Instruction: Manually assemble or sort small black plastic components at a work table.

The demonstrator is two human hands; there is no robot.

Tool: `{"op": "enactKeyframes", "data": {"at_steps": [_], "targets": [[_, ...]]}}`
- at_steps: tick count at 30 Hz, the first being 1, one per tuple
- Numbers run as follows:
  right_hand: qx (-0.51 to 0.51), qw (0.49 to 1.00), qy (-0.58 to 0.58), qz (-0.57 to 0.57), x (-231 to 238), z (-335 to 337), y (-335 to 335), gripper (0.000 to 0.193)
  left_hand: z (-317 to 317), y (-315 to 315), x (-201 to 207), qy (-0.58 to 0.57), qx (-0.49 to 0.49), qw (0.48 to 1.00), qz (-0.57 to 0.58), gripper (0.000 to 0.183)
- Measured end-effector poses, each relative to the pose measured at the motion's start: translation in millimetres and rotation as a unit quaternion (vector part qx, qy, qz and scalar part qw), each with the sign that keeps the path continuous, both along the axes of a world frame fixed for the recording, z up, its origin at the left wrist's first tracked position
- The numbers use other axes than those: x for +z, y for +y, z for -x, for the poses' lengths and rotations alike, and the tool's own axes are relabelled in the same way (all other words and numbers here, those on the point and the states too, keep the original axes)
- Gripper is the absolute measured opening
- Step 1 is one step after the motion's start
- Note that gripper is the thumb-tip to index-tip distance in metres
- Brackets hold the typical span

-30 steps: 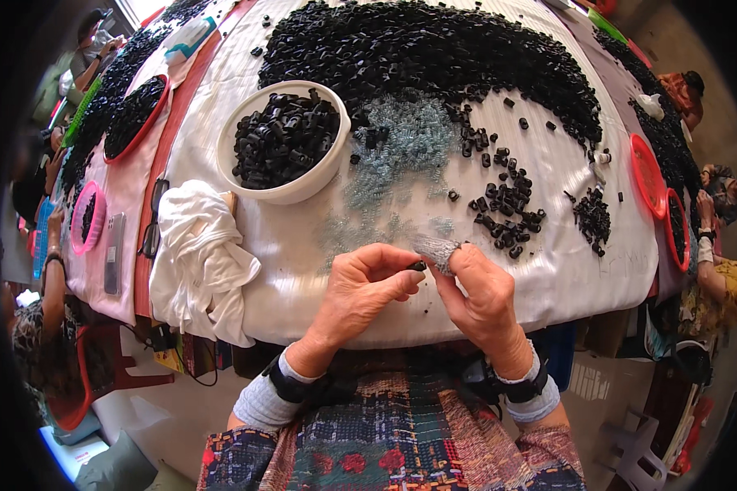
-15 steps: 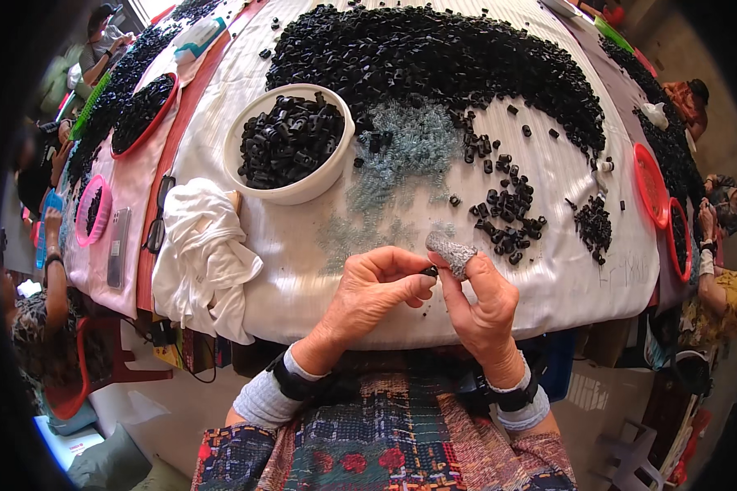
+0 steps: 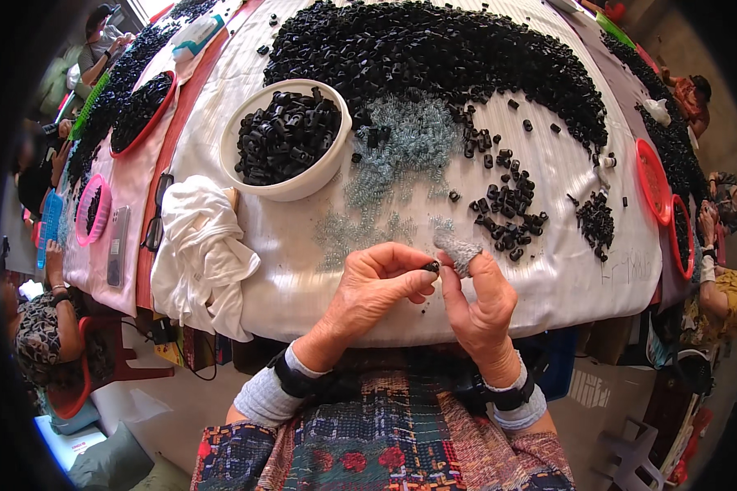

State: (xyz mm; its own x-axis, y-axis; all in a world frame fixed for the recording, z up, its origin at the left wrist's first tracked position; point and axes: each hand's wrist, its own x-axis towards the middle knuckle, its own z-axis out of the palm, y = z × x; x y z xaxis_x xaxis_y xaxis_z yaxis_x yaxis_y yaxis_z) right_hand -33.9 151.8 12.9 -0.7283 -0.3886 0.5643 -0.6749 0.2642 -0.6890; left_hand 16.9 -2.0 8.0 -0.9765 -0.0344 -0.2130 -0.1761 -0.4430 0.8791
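Left fingers [image 3: 409, 286] are clamping a small, glossy black piece [image 3: 431, 267] above the white-clothed table [image 3: 299, 296]; right fingers [image 3: 455, 296], bearing a grey fabric-like wrap [image 3: 463, 258], are hovering beside it, closure unclear. Light, steady pinching is probably giving best control.

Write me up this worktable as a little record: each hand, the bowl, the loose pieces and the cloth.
Left hand: pinches a small black piece
Right hand: close beside that piece, grey cover on one finger
White bowl: filled with black parts
Large black heap: across the table's far side
Clear bluish pieces: scattered between heap and hands
White cloth: crumpled, left of the hands
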Motion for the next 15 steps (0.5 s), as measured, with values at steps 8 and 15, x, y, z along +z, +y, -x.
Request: {"op": "enactKeyframes", "data": {"at_steps": [8, 15], "targets": [[0.018, 0.997, 0.068, -0.027, 1.0, -0.1, 2.9, 0.031, -1.0, 1.1, -0.7, -0.006, 0.006, 1.0, 0.003, 0.019], [0.025, 0.998, 0.047, -0.035, 2.0, 1.1, 3.9, 0.032, -3.0, 1.4, -4.4, -0.005, 0.007, 1.0, 0.01, 0.02]]}}
